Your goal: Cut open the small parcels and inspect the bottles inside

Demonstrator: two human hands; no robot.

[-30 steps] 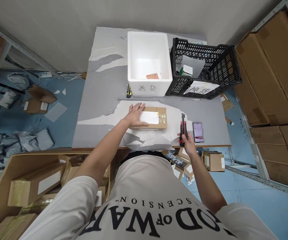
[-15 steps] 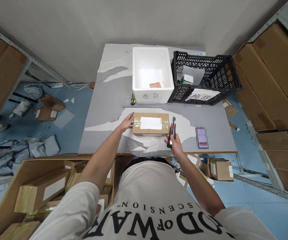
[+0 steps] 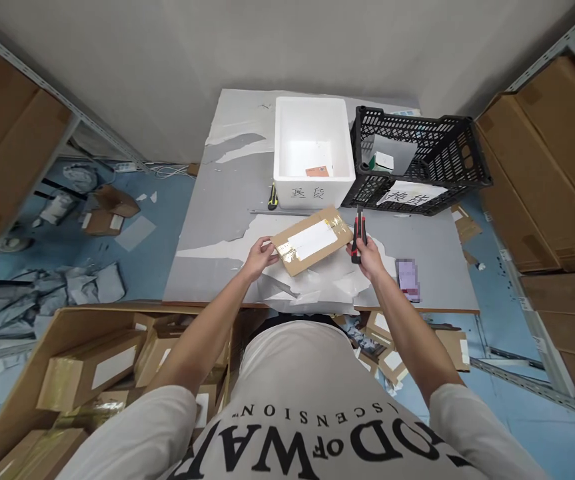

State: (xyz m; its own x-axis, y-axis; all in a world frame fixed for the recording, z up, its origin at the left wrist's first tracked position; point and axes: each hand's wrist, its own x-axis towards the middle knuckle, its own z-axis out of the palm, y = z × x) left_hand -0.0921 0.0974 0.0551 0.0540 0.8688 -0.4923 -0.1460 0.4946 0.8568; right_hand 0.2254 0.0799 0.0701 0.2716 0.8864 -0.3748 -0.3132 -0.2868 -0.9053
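Observation:
A taped cardboard box (image 3: pixel 294 265) with a white label sits at an angle between my hands, its right end farther from me. My left hand (image 3: pixel 261 257) grips the box's left end, thumb and fingers at the corner. In my right hand (image 3: pixel 368 257) is a black and red utility knife (image 3: pixel 360 235), blade out and pointing away from me. Fingertips of that hand reach the right end of the box. Beneath lies the grey table (image 3: pixel 202 230), its white surface layer torn in patches.
Behind the box stand a white foam box (image 3: pixel 312 193) and a black plastic crate (image 3: pixel 417 170). A yellow and black cutter (image 3: pixel 273 197) lies beside the foam box. A pixelated purple object (image 3: pixel 408 280) is on the right. A large carton (image 3: pixel 74 317) of parcels stands at front left.
The cardboard box has turned counterclockwise, its right end swinging away from me. My right hand and the knife have moved farther from me. The view has shifted slightly.

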